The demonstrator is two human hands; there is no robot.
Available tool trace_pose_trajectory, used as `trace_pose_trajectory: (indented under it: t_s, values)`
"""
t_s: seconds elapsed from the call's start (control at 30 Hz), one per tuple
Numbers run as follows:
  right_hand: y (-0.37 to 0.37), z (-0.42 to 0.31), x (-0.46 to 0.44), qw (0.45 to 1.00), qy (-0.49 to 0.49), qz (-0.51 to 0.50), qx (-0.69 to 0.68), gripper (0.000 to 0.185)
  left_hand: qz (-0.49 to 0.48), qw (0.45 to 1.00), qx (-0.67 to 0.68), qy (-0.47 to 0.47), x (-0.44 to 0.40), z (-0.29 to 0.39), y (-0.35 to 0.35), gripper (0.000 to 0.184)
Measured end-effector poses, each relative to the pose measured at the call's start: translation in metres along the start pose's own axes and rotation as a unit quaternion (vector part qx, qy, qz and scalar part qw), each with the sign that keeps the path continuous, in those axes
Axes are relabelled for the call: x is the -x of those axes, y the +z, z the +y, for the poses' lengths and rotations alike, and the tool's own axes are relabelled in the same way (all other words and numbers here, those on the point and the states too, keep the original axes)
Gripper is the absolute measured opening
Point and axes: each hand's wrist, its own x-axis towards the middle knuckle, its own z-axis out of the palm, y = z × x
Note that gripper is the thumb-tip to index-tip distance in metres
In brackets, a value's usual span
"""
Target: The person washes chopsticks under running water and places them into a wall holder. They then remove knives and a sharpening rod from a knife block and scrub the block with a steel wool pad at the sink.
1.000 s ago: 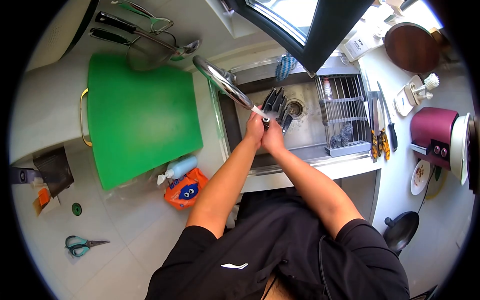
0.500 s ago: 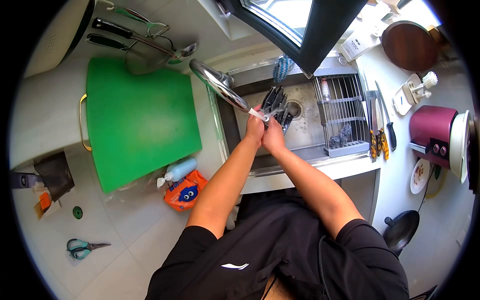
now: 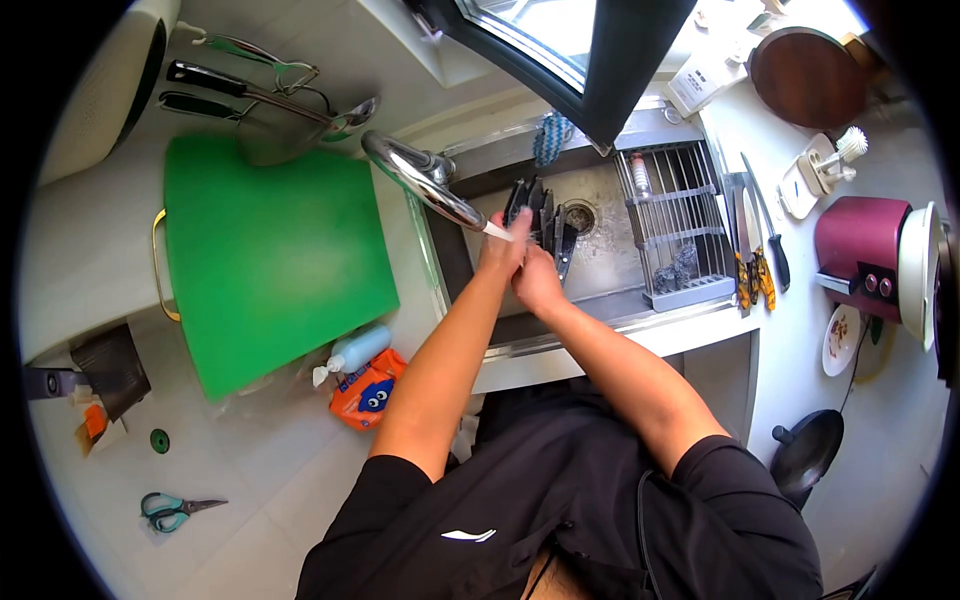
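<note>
Water runs from the curved chrome faucet (image 3: pixel 430 190) onto my left hand (image 3: pixel 508 245), which is over the sink (image 3: pixel 610 270). Its fingers are blurred, and whether it grips anything is unclear. Close beside it, on the right, my right hand (image 3: pixel 538 280) has its fingers bent; what they hold, if anything, is hidden. Several black-handled utensils (image 3: pixel 546 215) lie in the sink just beyond both hands, left of the round drain (image 3: pixel 578 216).
A metal drying rack (image 3: pixel 675 220) spans the sink's right side. Knives (image 3: pixel 750 240) lie right of it. A green board (image 3: pixel 280 260) covers the left counter. An open window frame (image 3: pixel 610 80) juts overhead. A maroon appliance (image 3: pixel 860 250) stands far right.
The view has shifted slightly. My hands, close together under the stream before, have moved a little apart, and my left hand now shows more of its fingers, blurred and pointing up.
</note>
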Motion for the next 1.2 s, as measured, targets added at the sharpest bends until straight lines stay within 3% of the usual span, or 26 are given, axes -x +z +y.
trace_pose_trajectory:
  t_s: [0.03, 0.13, 0.3, 0.4, 0.47, 0.53, 0.6, 0.67, 0.73, 0.77, 0.8, 0.83, 0.87, 0.9, 0.93, 1.0, 1.03, 1.07, 1.13, 1.17, 1.2]
  values:
    - [-0.005, -0.007, 0.005, 1.0, 0.003, -0.012, -0.006, 0.021, -0.034, 0.989, -0.145, -0.017, -0.009, 0.005, -0.001, 0.077]
    - [-0.013, -0.007, 0.005, 0.998, 0.053, -0.034, -0.011, 0.023, -0.018, 0.965, -0.26, -0.011, -0.013, 0.025, 0.01, 0.087]
    - [-0.05, -0.005, 0.018, 0.989, -0.027, -0.105, 0.104, 0.029, -0.018, 0.974, -0.225, -0.023, -0.02, 0.036, 0.015, 0.088]
    - [-0.068, 0.005, 0.016, 0.976, -0.063, -0.126, 0.166, 0.032, 0.094, 0.956, -0.278, 0.014, -0.004, 0.018, 0.026, 0.08]
    - [-0.072, 0.006, 0.017, 0.974, -0.065, -0.115, 0.186, 0.032, 0.086, 0.965, -0.244, 0.037, 0.002, 0.005, 0.027, 0.075]
    - [-0.077, 0.0, 0.018, 0.972, -0.078, -0.127, 0.183, 0.031, 0.118, 0.984, -0.125, 0.054, -0.004, -0.022, 0.032, 0.07]
    - [-0.08, -0.002, 0.022, 0.969, -0.088, -0.14, 0.181, 0.03, 0.134, 0.984, -0.112, 0.035, -0.003, -0.043, 0.029, 0.066]
    - [-0.077, 0.006, 0.025, 0.973, -0.194, -0.058, 0.107, 0.026, 0.171, 0.979, 0.033, 0.102, -0.015, -0.084, 0.026, 0.061]
    - [-0.08, 0.028, 0.024, 0.985, -0.149, -0.045, 0.079, 0.024, 0.188, 0.978, 0.068, 0.053, 0.012, -0.062, 0.014, 0.057]
    - [-0.079, 0.046, 0.026, 0.998, 0.039, 0.041, -0.035, 0.035, 0.195, 0.977, 0.079, 0.036, 0.022, -0.06, 0.007, 0.054]
    - [-0.078, 0.055, 0.026, 0.955, 0.226, 0.123, -0.146, 0.048, 0.204, 0.975, 0.091, 0.018, 0.027, -0.061, 0.0, 0.052]
    - [-0.081, 0.037, 0.023, 0.957, 0.224, 0.117, -0.144, 0.048, 0.199, 0.973, 0.117, 0.016, 0.021, -0.076, -0.004, 0.053]
    - [-0.085, 0.02, 0.017, 0.881, 0.392, 0.179, -0.194, 0.059, 0.203, 0.972, 0.12, 0.016, 0.016, -0.089, -0.005, 0.053]
    - [-0.088, 0.006, 0.015, 0.77, 0.546, 0.234, -0.233, 0.071, 0.189, 0.968, 0.165, -0.007, 0.022, -0.092, -0.006, 0.054]
    - [-0.085, 0.012, 0.016, 0.771, 0.546, 0.232, -0.23, 0.071, 0.173, 0.962, 0.21, -0.029, 0.03, -0.088, -0.007, 0.054]
    - [-0.077, 0.025, 0.016, 0.738, 0.548, 0.119, -0.375, 0.079, 0.154, 0.952, 0.258, -0.058, 0.041, -0.084, -0.007, 0.054]
    - [-0.075, 0.027, 0.015, 0.705, 0.527, 0.093, -0.465, 0.054, 0.137, 0.949, 0.277, -0.066, 0.043, -0.083, -0.007, 0.054]
    - [-0.071, 0.038, 0.012, 0.707, 0.527, 0.091, -0.462, 0.054, 0.118, 0.945, 0.296, -0.073, 0.044, -0.082, -0.007, 0.055]
    - [-0.056, 0.082, 0.008, 0.651, 0.48, 0.05, -0.586, 0.035, 0.123, 0.953, 0.275, -0.032, 0.026, -0.107, -0.005, 0.054]
    - [-0.06, 0.062, 0.008, 0.64, 0.507, 0.095, -0.57, 0.022, 0.118, 0.962, 0.247, 0.011, 0.014, -0.119, -0.004, 0.054]
    - [-0.057, 0.06, 0.015, 0.641, 0.509, 0.095, -0.566, 0.022, 0.112, 0.968, 0.217, 0.051, 0.005, -0.134, -0.001, 0.054]
